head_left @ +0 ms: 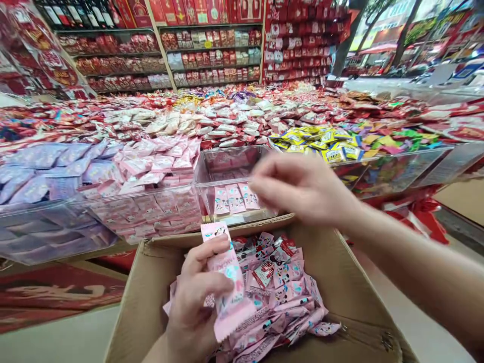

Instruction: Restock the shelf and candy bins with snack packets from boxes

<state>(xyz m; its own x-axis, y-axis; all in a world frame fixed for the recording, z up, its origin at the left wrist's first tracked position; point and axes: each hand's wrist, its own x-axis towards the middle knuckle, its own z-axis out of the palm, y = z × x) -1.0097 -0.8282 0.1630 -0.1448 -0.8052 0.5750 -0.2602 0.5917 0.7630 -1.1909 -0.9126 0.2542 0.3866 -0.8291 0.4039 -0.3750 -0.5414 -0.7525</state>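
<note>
My left hand grips a pink candy packet with cartoon print, thumb across its front. It is above an open cardboard box, where many similar pink packets lie in a loose heap. My right hand is raised over the front right corner of a clear plastic bin. It is smeared by motion; its fingers look curled, but whether they hold anything cannot be made out. Through the bin's front wall, several pink packets stand upright side by side.
Left of the bin are heaped pink packets and lilac packets. Yellow packets and colourful wrapped sweets lie to the right. Packed shelves rise behind; a street shows at the upper right.
</note>
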